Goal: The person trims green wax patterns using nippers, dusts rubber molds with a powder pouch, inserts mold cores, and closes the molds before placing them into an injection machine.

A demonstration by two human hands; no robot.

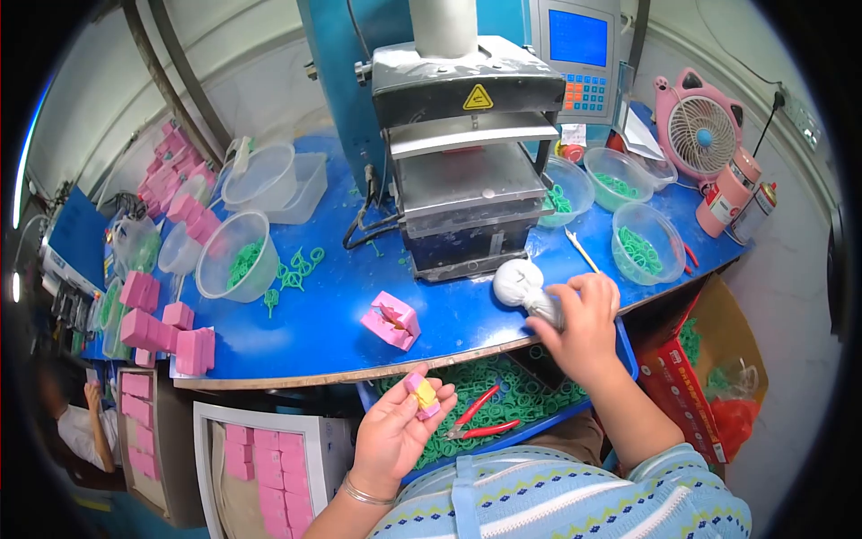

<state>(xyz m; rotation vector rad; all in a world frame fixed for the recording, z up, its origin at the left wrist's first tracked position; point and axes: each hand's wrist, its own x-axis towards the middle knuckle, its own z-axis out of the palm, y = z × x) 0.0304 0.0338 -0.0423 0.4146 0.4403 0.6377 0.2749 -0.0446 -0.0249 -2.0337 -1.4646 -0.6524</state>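
My left hand [395, 431] is closed round a small pink and yellow block [422, 395], held over the front edge of the table. Past it on the blue tabletop lies a pink block with a hollow in it [391, 321]. On the right, my right hand [584, 323] has its fingers round the handle end of a grey-white bundle with a round head [518, 283]. The bundle lies in front of the black press [467, 207]. Beneath my hands, red-handled pliers [473, 415] rest on green rings in a blue tray [633, 359].
Plastic bowls with green rings stand left [206, 269] and right [646, 216]. Pink blocks [148, 331] are stacked at the left. A thin stick [582, 251], a fan [703, 133] and spray cans [727, 196] are on the right; a cardboard box [732, 314] sits below. Another person's arm [97, 422] shows far left.
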